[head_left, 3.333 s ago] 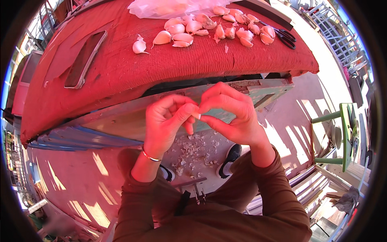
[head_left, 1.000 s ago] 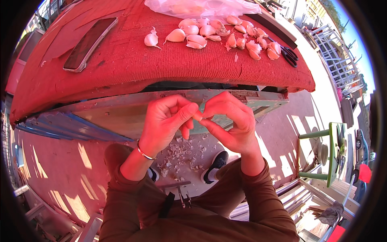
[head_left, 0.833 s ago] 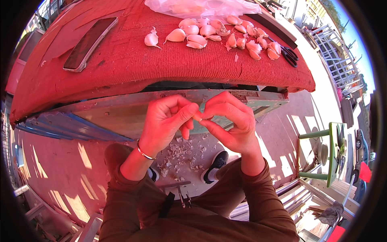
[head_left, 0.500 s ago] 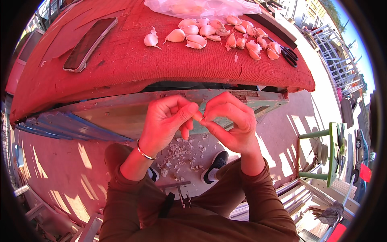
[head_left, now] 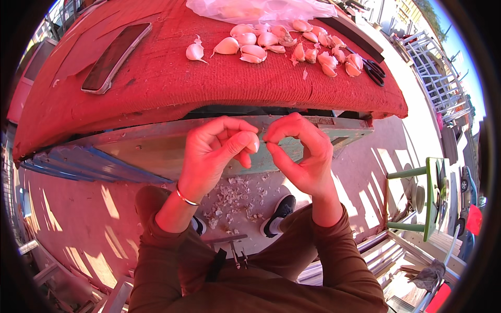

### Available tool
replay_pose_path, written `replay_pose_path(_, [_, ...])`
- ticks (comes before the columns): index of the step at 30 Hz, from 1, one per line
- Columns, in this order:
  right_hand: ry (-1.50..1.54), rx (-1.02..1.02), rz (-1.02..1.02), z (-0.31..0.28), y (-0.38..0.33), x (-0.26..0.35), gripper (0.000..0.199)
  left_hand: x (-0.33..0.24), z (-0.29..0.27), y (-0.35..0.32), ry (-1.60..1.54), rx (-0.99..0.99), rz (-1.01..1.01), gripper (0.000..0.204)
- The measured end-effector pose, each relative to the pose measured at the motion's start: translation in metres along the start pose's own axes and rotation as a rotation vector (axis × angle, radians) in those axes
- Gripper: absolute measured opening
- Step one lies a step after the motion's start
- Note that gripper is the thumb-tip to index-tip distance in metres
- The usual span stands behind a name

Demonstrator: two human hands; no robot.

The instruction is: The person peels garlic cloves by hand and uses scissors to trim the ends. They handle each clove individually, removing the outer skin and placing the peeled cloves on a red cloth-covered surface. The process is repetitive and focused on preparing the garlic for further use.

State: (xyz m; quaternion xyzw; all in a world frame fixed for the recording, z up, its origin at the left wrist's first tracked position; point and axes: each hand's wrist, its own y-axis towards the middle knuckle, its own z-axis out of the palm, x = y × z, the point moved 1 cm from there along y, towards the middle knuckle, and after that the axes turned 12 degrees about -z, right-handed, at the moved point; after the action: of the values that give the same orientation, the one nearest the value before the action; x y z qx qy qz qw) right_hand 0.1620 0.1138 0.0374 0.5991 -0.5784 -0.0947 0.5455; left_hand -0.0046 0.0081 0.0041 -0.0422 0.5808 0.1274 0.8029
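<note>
Above my lap, just off the near edge of the table, my left hand [head_left: 209, 156] grips a small pale garlic clove [head_left: 255, 145] between thumb and fingers. My right hand [head_left: 309, 159] is a short gap to its right, thumb and index fingertips drawn into a pinch. Whatever is in that pinch is too small to make out. Beyond both hands, several unpeeled garlic cloves [head_left: 253, 54] lie grouped on the red cloth [head_left: 209, 86]. One clove [head_left: 195, 50] sits a little apart at the left of the group.
A phone [head_left: 116, 58] lies at the table's left. Dark-handled scissors [head_left: 373, 72] are right of the cloves, and a translucent plastic bag [head_left: 261, 9] is behind them. Papery peelings [head_left: 232, 201] litter the ground between my feet. A green stool [head_left: 432, 198] stands to the right.
My hands have come apart slightly: the right fingertips have left the clove, which stays in my left hand and shows more plainly now. The things on the table have not moved.
</note>
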Motion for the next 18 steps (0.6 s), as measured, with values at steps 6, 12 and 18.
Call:
replay_pose_path(6, [-0.054,0.052,-0.121,-0.005,0.002,-0.004,0.023,0.0,0.0,0.001,0.012,-0.005,0.02,0.015])
replay_pose_path(12, [0.03,0.036,-0.035,0.003,0.0,0.003,0.03,-0.001,-0.002,-0.001,-0.009,0.032,-0.056,0.017])
replay_pose_path(18, [-0.05,0.067,-0.104,0.0,0.001,0.002,0.03,0.002,-0.003,0.0,-0.045,0.063,-0.1,0.018])
